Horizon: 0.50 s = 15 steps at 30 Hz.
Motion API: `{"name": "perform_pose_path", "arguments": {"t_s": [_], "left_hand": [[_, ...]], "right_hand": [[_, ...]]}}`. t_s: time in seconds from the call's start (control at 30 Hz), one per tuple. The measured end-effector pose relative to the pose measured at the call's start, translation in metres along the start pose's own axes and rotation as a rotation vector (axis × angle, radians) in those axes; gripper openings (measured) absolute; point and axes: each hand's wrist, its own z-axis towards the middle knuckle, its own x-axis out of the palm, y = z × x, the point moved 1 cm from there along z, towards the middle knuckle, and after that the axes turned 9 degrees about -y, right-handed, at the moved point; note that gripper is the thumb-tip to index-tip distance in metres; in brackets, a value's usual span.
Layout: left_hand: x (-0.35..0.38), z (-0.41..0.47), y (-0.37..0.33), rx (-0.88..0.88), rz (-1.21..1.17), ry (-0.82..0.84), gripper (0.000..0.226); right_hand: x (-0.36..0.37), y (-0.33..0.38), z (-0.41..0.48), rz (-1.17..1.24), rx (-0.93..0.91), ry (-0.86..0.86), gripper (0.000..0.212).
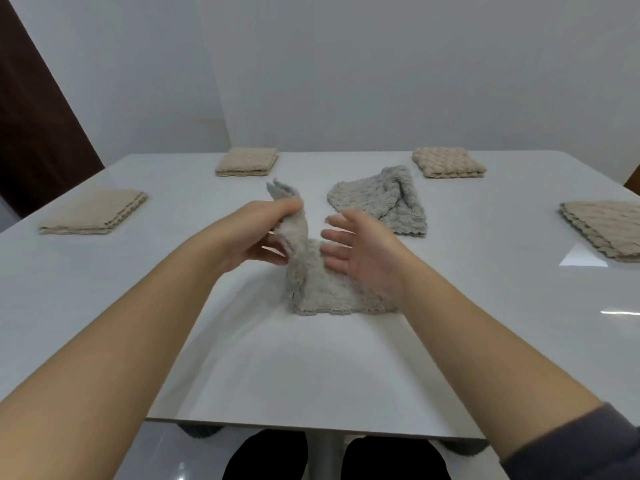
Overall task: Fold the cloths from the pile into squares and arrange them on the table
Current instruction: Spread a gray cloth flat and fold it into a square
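at frame centre a soft, light, limp cloth [325,289] is spread on the table [277,358], one corner pinched up by the left hand [258,233]; the right hand [363,252] is held open, holding nothing. corners are judged the best hold.

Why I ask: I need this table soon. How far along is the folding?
Done: four folded beige squares, near left, far left, far right, near right. In hand: the left hand pinches a lifted corner of a grey cloth, partly flat in front; the right hand is open beside it. Left: one crumpled cloth behind it.
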Motion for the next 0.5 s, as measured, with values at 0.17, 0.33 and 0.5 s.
{"name": "perform_pose_path", "arguments": {"t_s": [0.17, 0.33, 0.5], "left_hand": [[0.043, 0.002, 0.008, 0.353, 0.104, -0.057, 0.034], [0.044, 0.021, 0.049, 0.642, 0.368, -0.286, 0.019], [0.053, 0.028, 0.062, 0.620, 0.580, -0.193, 0.046]], "right_hand": [[-0.028, -0.005, 0.000, 0.380, 0.213, 0.178, 0.062], [-0.040, -0.011, 0.002, 0.255, 0.240, 0.060, 0.044], [-0.044, -0.008, 0.007, 0.196, 0.230, -0.005, 0.038]]}}
